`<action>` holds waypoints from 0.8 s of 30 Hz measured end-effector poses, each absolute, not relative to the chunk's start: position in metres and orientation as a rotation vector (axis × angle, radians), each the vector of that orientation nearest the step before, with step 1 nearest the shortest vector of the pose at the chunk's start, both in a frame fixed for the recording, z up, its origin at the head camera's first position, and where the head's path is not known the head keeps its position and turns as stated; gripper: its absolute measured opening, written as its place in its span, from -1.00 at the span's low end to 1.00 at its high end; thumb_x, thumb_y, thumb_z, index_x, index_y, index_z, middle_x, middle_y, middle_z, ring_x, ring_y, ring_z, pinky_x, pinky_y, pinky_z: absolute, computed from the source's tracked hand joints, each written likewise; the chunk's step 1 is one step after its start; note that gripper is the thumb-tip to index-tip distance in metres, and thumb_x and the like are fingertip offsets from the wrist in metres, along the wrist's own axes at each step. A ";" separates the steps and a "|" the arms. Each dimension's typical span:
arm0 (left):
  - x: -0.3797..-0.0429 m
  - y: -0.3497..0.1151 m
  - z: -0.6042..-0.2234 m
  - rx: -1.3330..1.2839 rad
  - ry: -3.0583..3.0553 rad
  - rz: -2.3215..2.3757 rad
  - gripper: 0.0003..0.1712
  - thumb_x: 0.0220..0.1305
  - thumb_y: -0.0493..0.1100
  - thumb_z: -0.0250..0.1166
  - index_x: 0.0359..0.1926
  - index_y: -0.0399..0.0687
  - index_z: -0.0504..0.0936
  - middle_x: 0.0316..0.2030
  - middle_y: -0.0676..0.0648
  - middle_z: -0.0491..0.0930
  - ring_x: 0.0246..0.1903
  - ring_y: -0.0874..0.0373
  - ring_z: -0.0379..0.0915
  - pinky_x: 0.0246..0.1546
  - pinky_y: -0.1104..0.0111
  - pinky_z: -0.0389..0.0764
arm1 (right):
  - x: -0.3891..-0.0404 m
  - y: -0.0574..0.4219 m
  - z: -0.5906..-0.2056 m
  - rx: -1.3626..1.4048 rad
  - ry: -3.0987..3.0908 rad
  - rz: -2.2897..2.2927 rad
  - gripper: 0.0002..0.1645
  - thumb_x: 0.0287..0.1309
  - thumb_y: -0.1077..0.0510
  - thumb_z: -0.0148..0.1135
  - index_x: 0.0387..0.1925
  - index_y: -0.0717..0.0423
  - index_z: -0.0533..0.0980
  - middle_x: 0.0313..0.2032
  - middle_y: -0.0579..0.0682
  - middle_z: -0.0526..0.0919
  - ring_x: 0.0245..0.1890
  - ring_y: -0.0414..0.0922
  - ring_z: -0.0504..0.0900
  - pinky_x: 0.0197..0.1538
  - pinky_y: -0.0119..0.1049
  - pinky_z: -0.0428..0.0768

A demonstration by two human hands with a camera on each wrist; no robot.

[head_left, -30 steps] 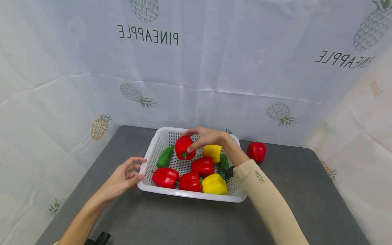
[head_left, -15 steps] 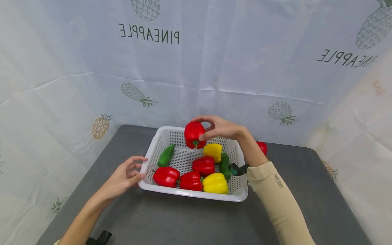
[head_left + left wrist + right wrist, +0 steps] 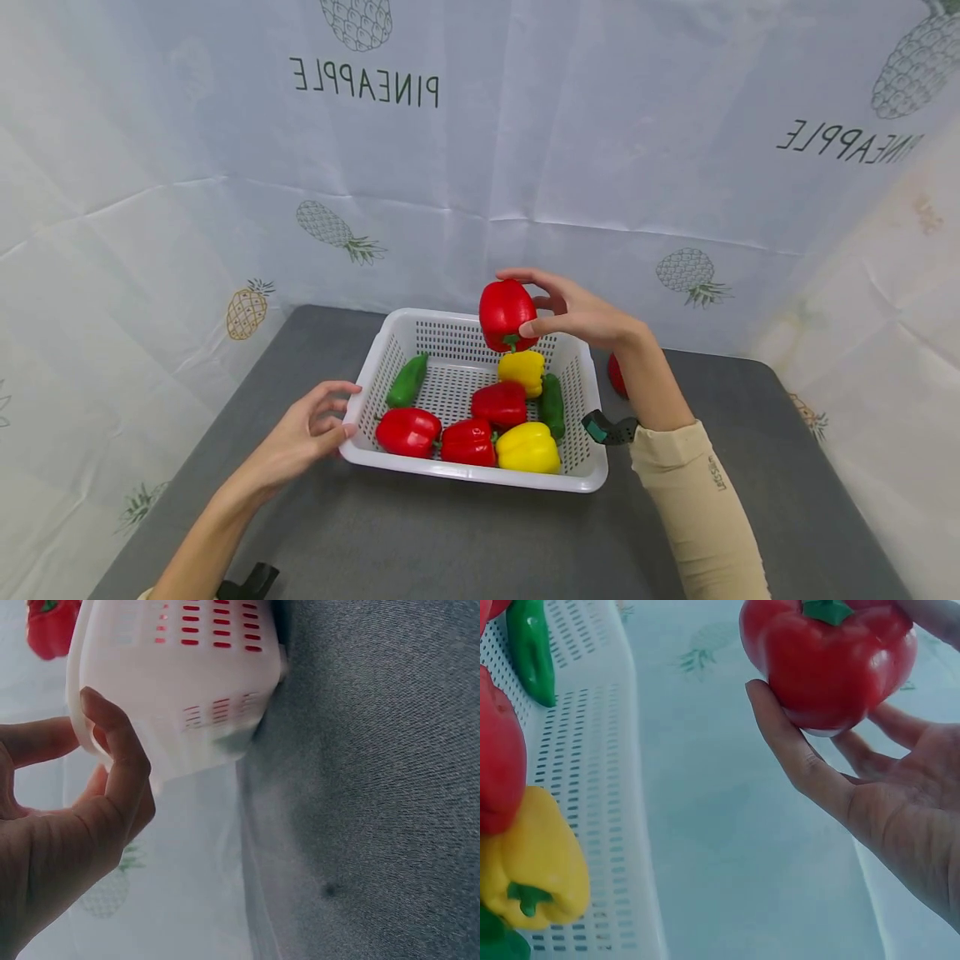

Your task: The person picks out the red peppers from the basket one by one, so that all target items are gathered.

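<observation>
My right hand (image 3: 585,315) holds a red bell pepper (image 3: 502,312) up over the back of the white basket (image 3: 468,473), its green stem pointing down toward me. In the right wrist view, fingers reach around that pepper's sides. My left hand (image 3: 303,429) pinches the basket's left rim between thumb and finger, as the left wrist view shows. Inside the basket lie several peppers: red bell peppers (image 3: 408,432) along the front and middle, a yellow one (image 3: 528,448) at front right, another yellow one (image 3: 522,372) farther back, and a long green pepper (image 3: 407,381) at left.
A dark green, long vegetable (image 3: 551,407) lies along the basket's right wall. Behind my right forearm, a red pepper (image 3: 617,377) on the grey table (image 3: 480,550) is mostly hidden. Pineapple-printed cloth (image 3: 570,167) hangs behind and at the sides.
My right hand has lifted the red bell pepper from low in the basket, moving up and to the right. My left hand stays at the rim.
</observation>
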State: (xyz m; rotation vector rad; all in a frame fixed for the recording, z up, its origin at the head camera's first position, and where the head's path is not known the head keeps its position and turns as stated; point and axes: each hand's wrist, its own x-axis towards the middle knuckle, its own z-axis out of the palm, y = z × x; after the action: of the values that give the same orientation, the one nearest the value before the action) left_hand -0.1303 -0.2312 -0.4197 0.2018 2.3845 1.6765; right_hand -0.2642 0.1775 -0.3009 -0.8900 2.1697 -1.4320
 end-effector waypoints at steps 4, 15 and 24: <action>-0.131 -0.231 -0.419 0.217 2.394 1.650 -0.22 0.44 -0.27 0.36 0.55 -0.19 0.22 0.31 -0.44 0.51 -0.10 0.05 0.75 -0.21 0.24 0.77 | -0.254 0.193 -0.299 -0.904 2.219 -1.462 0.11 0.09 0.26 0.43 0.65 0.08 0.17 0.57 0.14 0.32 0.45 0.19 0.43 0.14 -0.11 0.80; -0.135 -0.233 -0.413 0.322 2.398 1.514 -0.15 0.42 -0.25 0.41 0.57 -0.21 0.18 0.28 -0.47 0.48 -0.08 -0.01 0.71 -0.26 0.23 0.80 | -0.226 0.229 -0.306 -0.863 2.331 -1.583 0.01 0.20 0.32 0.34 0.64 0.13 0.16 0.57 0.12 0.29 0.42 0.13 0.41 0.12 -0.21 0.80; -0.134 -0.232 -0.409 0.308 2.403 1.512 -0.18 0.41 -0.28 0.42 0.55 -0.24 0.22 0.24 -0.45 0.49 -0.09 -0.01 0.71 -0.27 0.21 0.81 | -0.207 0.259 -0.321 -0.747 2.411 -1.680 0.04 0.17 0.37 0.35 0.64 0.01 0.16 0.48 -0.12 0.37 0.36 -0.09 0.47 0.09 -0.26 0.80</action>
State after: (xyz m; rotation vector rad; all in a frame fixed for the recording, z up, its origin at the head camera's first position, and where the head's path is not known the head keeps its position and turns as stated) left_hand -0.1340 -0.2325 -0.4086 0.3077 2.4028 1.5117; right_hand -0.2071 0.2590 -0.3214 -0.7473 2.4111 -1.6801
